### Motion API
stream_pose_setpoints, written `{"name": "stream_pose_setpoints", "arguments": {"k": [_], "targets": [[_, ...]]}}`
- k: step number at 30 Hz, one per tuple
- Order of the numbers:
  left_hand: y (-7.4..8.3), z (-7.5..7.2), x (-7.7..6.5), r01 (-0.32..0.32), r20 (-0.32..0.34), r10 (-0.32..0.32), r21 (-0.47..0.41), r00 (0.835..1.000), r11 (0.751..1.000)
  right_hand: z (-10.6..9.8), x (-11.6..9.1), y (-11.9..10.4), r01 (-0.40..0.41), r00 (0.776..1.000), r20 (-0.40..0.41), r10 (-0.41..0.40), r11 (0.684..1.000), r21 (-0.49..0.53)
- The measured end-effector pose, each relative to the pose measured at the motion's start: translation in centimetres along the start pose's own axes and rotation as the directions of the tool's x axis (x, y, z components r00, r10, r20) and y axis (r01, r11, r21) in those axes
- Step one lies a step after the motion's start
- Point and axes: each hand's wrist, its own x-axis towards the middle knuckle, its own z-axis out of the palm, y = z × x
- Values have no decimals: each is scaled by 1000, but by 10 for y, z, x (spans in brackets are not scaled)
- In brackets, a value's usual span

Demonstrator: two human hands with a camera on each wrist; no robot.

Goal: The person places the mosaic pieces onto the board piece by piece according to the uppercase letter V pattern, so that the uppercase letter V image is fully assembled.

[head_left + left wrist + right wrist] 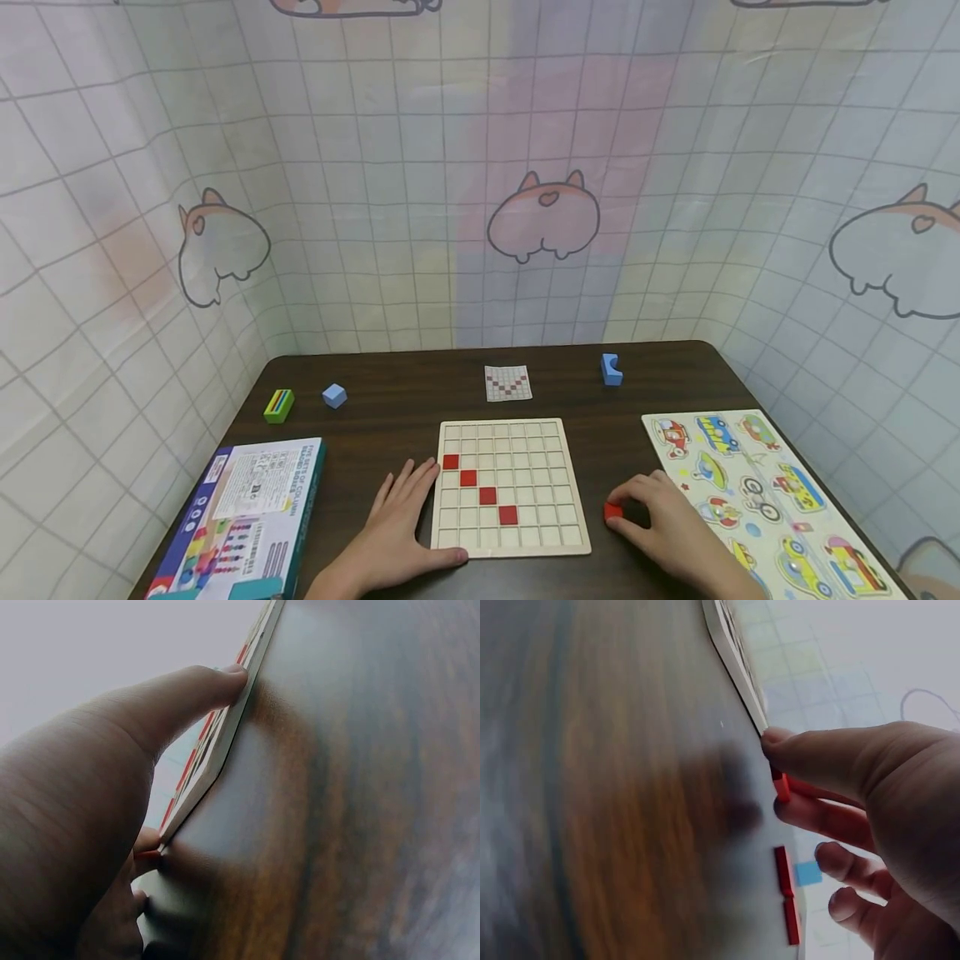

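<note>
My right hand (648,521) pinches a red tile (613,511), partly hidden from me by its fingers, right of the grid board (536,483). The left hand (397,529), straight-fingered, touches the board. Two other red pieces (783,871) I make out only from the right wrist.
</note>
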Motion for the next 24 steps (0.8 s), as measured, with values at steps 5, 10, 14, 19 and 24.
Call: {"name": "stream_pose_setpoints", "arguments": {"k": [5, 10, 14, 19, 24], "targets": [[-1, 1, 0, 4, 2, -4, 2, 1000, 1000, 6, 7, -7, 20, 1000, 10, -20, 1000, 24], [-4, 2, 2, -1, -4, 1, 2, 1000, 1000, 9, 16, -14, 36, 999, 30, -37, 999, 22], [-6, 4, 3, -3, -11, 3, 9, 1000, 1000, 12, 23, -19, 44, 998, 43, -45, 999, 33], [-6, 4, 3, 2, -9, -2, 9, 1000, 1000, 14, 31, -25, 56, 996, 69, -60, 996, 66], [-5, 3, 2, 1, -5, -1, 6, 1000, 1000, 19, 39, -33, 74, 990, 113, -85, 992, 101]]}}
